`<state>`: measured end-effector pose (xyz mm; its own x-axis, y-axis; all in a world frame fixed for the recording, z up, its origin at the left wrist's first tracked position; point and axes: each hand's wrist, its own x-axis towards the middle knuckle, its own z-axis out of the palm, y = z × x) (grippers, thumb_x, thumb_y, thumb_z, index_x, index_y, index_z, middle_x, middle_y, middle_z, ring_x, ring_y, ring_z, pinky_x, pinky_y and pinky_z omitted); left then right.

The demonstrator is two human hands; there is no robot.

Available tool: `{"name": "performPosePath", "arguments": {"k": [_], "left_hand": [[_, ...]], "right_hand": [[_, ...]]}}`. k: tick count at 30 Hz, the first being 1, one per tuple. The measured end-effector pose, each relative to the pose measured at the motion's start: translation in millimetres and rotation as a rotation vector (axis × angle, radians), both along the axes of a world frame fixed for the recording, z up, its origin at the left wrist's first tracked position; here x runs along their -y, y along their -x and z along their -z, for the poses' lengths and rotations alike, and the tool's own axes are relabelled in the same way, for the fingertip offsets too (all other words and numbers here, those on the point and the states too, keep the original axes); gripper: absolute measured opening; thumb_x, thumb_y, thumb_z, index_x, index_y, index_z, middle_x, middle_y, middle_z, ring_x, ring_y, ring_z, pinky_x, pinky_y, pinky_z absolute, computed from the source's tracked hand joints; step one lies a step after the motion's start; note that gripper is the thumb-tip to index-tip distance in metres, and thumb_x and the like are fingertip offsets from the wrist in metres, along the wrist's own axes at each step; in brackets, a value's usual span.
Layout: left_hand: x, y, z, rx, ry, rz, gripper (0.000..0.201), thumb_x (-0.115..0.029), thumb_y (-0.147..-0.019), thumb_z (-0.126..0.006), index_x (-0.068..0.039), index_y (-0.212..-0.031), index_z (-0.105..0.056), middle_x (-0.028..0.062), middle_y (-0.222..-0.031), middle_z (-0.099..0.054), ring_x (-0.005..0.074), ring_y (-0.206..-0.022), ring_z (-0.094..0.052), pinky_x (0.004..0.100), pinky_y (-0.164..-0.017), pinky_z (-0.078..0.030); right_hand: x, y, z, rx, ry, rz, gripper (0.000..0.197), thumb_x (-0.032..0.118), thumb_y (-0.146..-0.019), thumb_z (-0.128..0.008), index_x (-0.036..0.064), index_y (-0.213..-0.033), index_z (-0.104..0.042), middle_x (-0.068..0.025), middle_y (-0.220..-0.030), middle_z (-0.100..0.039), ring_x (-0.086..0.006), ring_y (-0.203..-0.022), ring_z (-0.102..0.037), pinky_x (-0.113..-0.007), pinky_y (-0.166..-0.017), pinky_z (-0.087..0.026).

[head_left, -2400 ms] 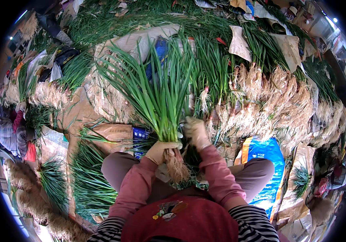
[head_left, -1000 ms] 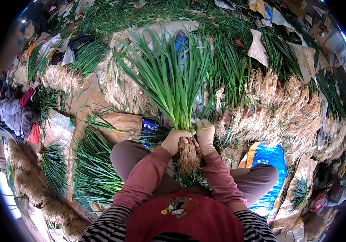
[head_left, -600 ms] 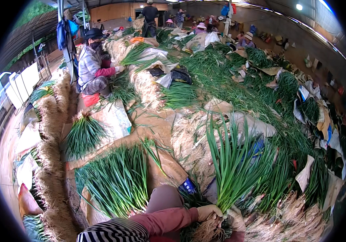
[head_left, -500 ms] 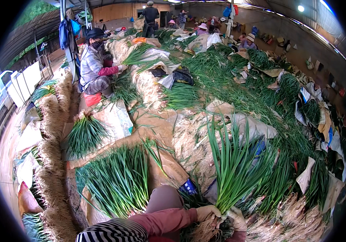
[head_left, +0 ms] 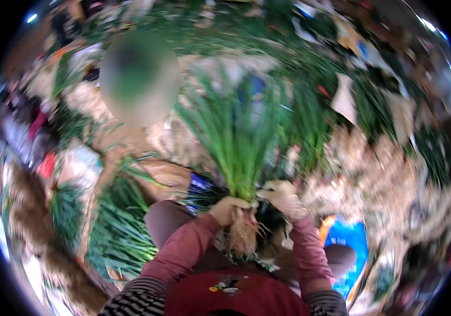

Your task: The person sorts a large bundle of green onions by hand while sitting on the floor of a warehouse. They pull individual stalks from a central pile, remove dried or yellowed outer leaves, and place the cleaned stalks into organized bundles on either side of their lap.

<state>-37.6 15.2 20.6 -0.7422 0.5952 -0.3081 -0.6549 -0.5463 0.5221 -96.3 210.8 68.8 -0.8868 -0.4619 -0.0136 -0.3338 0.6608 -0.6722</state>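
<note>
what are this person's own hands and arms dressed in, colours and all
The left hand and right hand look gloved in pale cream, though blur hides finer detail. Next come plain dusty pink sleeves, then black-and-white striped sleeves nearer the shoulders.

This is a produce shed: rooted green onions [head_left: 123,234] lie in broad heaps among spread sacks [head_left: 349,234], with a co-worker [head_left: 18,132] at left.

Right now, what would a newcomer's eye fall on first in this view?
The bunch of green onions, fanned out at centre, gripped low by the left hand. Then the blue sack by the right knee, and the pale roots massed above it in the view.
</note>
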Motion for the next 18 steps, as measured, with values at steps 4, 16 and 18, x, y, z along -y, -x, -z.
{"name": "performPosePath", "arguments": {"k": [4,16,18], "left_hand": [[-7.4,3.5,-18.4,-0.012,0.023,0.006,0.056,-0.007,-0.073,-0.059,0.004,-0.125,-0.043,0.0111,-0.081,-0.056,0.0249,-0.067,-0.062,0.0381,-0.064,-0.057],[-1.4,15.9,-6.4,-0.113,-0.055,-0.193,0.039,-0.004,-0.073,-0.06,-0.001,-0.11,-0.049,0.0079,-0.079,-0.054,0.0272,-0.081,-0.059,0.0461,-0.07,-0.056],[2.8,19.9,-0.1,-0.044,-0.019,-0.148,0.038,-0.004,-0.073,-0.058,-0.001,-0.11,-0.05,0.0094,-0.081,-0.055,0.0279,-0.079,-0.059,0.0462,-0.068,-0.056]], "right_hand": [[-55.9,-18.1,65.1,-0.031,-0.394,0.216,0.024,0.025,-0.074,-0.065,0.0053,-0.088,-0.066,-0.018,-0.082,-0.065,-0.0348,-0.08,-0.062,-0.042,-0.073,-0.05],[-67.3,138.1,54.2,0.086,-0.227,0.923,0.041,0.041,-0.079,-0.063,0.0,-0.083,-0.067,-0.0202,-0.087,-0.067,-0.0333,-0.084,-0.065,-0.039,-0.078,-0.051],[-62.7,134.4,56.6,0.033,-0.006,0.945,0.037,0.037,-0.079,-0.063,0.0002,-0.081,-0.066,-0.0186,-0.081,-0.067,-0.0297,-0.074,-0.066,-0.037,-0.072,-0.052]]}}
